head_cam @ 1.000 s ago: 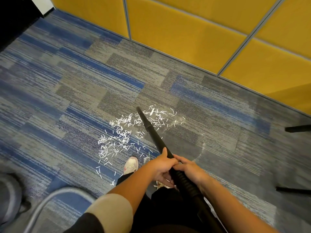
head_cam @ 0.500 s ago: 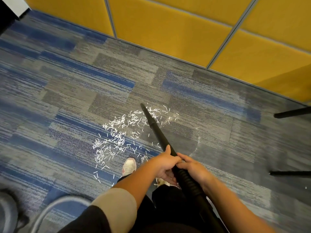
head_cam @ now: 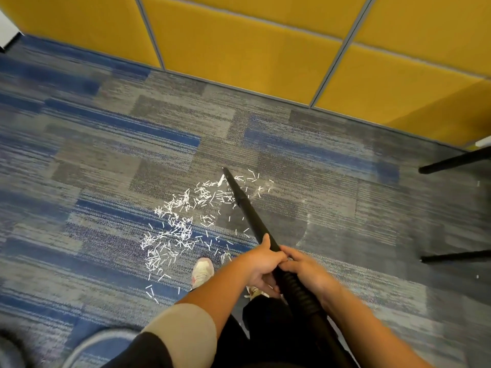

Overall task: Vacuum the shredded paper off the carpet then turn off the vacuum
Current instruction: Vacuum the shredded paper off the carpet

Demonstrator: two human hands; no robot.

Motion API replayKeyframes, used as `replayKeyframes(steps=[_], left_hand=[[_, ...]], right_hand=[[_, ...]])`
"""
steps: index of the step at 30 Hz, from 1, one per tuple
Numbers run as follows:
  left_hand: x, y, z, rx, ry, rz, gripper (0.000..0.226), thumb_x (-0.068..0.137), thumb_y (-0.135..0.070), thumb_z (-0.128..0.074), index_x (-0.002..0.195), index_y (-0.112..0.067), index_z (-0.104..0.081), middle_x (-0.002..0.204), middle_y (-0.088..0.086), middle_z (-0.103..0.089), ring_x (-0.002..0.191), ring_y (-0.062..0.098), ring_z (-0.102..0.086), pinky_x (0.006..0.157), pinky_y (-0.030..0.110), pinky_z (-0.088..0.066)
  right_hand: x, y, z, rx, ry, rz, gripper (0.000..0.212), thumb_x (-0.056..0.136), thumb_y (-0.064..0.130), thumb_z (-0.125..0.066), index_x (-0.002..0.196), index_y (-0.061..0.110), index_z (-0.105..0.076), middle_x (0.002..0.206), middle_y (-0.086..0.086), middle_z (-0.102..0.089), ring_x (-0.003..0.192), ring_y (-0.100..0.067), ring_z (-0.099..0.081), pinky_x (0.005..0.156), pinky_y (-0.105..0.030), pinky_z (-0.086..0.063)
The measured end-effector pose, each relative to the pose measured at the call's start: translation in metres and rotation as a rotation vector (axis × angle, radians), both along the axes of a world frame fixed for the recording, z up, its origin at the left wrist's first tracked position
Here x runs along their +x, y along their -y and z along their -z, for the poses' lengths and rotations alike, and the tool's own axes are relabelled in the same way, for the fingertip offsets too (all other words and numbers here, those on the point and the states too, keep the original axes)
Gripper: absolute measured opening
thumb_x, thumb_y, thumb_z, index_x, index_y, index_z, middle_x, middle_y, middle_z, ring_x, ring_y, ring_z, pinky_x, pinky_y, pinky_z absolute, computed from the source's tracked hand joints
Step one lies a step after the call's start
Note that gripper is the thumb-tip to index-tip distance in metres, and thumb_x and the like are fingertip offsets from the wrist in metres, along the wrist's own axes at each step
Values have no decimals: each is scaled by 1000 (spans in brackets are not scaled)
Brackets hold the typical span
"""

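Shredded paper (head_cam: pixel 172 232): white slivers on the carpet (head_cam: pixel 106 168), thickest ahead and left of the left hand (head_cam: pixel 261 264), sparser right of the wand (head_cam: pixel 247 211) than a second ago, so pick-up is judged under way with most left. Vacuum wand: black, left hand wrapped round it foremost, right hand (head_cam: pixel 305 269) curled round the ribbed hose (head_cam: pixel 299 292) just behind, touching the left; nozzle tip (head_cam: pixel 225 171) well ahead of both, at the scatter's far edge. Containers: no bin or canister plainly in view; pale shoe (head_cam: pixel 202 269) just left of the left hand

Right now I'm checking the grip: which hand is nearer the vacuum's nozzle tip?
Left. The left hand grips the tube closer to the nozzle tip; the right hand holds just behind it.
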State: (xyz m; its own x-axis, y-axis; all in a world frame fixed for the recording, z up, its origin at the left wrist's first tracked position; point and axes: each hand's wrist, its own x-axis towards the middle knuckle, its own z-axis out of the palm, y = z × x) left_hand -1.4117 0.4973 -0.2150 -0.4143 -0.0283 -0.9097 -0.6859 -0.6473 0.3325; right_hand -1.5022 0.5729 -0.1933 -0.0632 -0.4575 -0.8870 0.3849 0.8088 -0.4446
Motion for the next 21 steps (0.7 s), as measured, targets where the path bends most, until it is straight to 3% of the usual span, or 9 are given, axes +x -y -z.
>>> replayKeyframes(steps=[8, 17, 21], left_hand=[[15, 9, -1, -16, 13, 20, 84, 97, -18, -46, 147, -37, 19, 87, 9, -61, 64, 22, -62, 73, 47, -54], [28, 25, 2, -1, 8, 61, 85, 97, -18, -48, 147, -40, 17, 95, 9, -61, 70, 22, -63, 69, 45, -56], [33, 28, 3, -4, 18, 87, 85, 97, -17, -48, 147, -39, 17, 93, 10, -60, 67, 22, -62, 64, 43, -55]], right_hand=[[18, 7, 4, 2, 6, 40, 41, 90, -6, -46, 118, 25, -50, 76, -18, -64, 51, -24, -59, 42, -28, -49], [34, 16, 4, 22, -23, 56, 51, 91, -1, -48, 136, 23, -44, 85, -15, -66, 57, -22, -63, 45, -28, -50], [44, 20, 2, -6, -37, 59, 41, 91, -4, -47, 120, 25, -53, 87, -16, -65, 59, -22, -62, 49, -28, -51]])
